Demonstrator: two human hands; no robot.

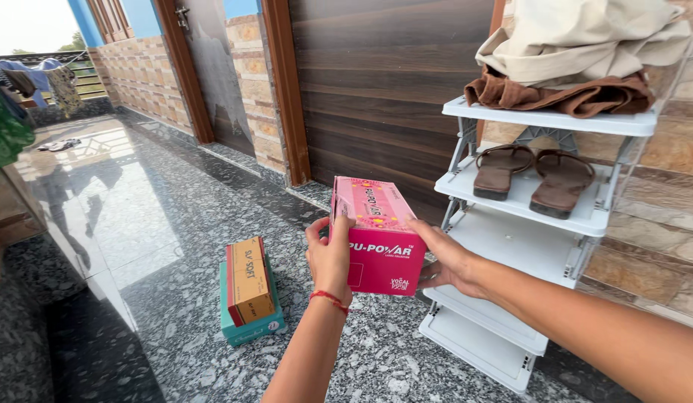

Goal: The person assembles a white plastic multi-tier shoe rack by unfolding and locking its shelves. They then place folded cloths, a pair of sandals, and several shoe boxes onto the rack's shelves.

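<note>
Head view: at far left, clothes [33,78] hang along a railing beyond the polished granite floor [137,224]. Nearer, an orange-brown box [249,280] lies stacked on a teal box [251,328] on the floor, well apart from the rack. The left hand [330,257], a red thread at its wrist, is closed around the left end of a pink shoebox [380,239], thumb on the front face. The box is held in the air, just in front of the rack's lower shelves. The right hand [447,261] grips the box's right end, fingers spread along its side. At right stands a white plastic shoe rack [510,231]; brown sandals [533,179] sit on its second shelf, and folded beige and brown cloths [578,52] rest on top.
</note>
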